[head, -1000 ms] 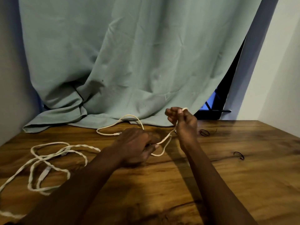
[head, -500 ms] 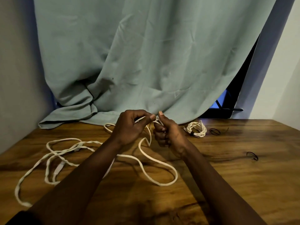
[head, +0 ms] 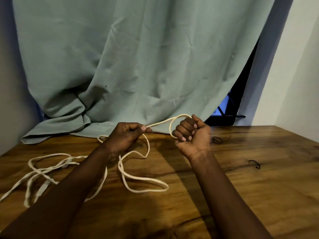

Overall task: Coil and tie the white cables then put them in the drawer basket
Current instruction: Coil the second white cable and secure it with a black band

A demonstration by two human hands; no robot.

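A long white cable (head: 145,184) lies in loose loops on the wooden table (head: 250,195), with a tangled heap of it at the left (head: 43,171). My left hand (head: 124,140) pinches a strand of it between thumb and forefinger, just above the table. My right hand (head: 191,135) is a raised fist closed on the same cable, and a small loop arcs over its top. A taut stretch of cable runs between the two hands. No drawer basket is in view.
Two black hair ties lie on the table to the right, one near the back (head: 217,140) and one farther forward (head: 254,163). A teal curtain (head: 138,66) hangs behind and bunches on the table's back edge. A white wall (head: 296,75) closes the right side.
The hands, close together half a second ago, have drawn apart with cable stretched between them. My right hand has risen and now hides the small coiled cable seen behind it earlier.
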